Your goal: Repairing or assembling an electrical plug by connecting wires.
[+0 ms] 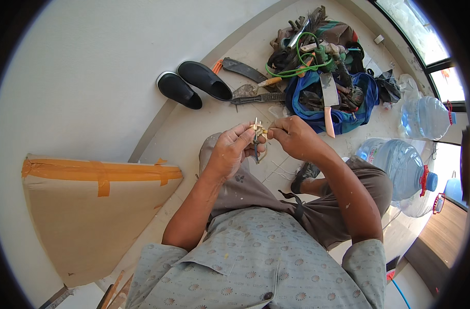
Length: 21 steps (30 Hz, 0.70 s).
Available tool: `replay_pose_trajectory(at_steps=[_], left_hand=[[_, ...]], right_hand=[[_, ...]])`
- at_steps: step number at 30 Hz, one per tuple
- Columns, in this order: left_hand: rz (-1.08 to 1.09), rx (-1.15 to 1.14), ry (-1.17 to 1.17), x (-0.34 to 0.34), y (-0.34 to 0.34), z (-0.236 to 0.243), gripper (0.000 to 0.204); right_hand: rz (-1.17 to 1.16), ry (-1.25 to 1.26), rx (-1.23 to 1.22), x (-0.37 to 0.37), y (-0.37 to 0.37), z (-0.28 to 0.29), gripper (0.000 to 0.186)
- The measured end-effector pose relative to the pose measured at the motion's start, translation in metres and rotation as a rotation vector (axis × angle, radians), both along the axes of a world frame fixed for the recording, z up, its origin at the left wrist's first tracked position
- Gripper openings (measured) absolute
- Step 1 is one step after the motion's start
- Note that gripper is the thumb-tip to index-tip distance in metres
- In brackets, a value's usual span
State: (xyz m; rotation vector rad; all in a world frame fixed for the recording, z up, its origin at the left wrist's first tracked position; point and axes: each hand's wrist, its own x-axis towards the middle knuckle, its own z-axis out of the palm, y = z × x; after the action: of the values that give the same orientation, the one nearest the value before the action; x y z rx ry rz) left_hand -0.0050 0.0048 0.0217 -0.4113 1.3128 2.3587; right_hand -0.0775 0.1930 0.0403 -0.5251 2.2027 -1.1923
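Note:
Both hands meet in front of my lap around a small pale yellow, brass-like piece [258, 127] with prongs and a thin dark strip hanging below it. Its exact kind is too small to make out. My left hand [231, 148] is closed, gripping it between thumb and fingers. From the other side, my right hand [295, 138] pinches at the piece's right edge with thumb and forefinger. What lies between those right fingertips is mostly hidden. Thin white strands [282, 169] lie on the floor just beyond my knees.
Ahead, a blue tool bag [296, 100] overflows with tools, a cleaver [329, 98] and a green cable [303, 46]. Black slip-on shoes [204, 80] sit by the wall. Large water bottles [399, 162] stand right; a taped cardboard panel [91, 226] leans left.

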Motion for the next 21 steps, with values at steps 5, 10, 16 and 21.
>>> replay_pose_trajectory(at_steps=[5,10,16,21], left_hand=[[-0.027,0.147,-0.114,0.006,-0.007,-0.004,0.034],[-0.086,0.288,-0.211,0.007,-0.019,-0.014,0.030],[-0.115,0.390,-0.319,0.006,-0.028,-0.021,0.027],[-0.128,0.306,-0.334,0.009,-0.025,-0.024,0.027]], right_hand=[[0.084,0.239,-0.017,0.013,0.002,-0.009,0.013],[0.347,0.594,-0.055,0.015,0.004,-0.016,0.011],[0.461,0.797,-0.071,0.011,0.000,-0.012,0.012],[0.348,0.578,0.013,0.022,-0.005,-0.015,0.011]])
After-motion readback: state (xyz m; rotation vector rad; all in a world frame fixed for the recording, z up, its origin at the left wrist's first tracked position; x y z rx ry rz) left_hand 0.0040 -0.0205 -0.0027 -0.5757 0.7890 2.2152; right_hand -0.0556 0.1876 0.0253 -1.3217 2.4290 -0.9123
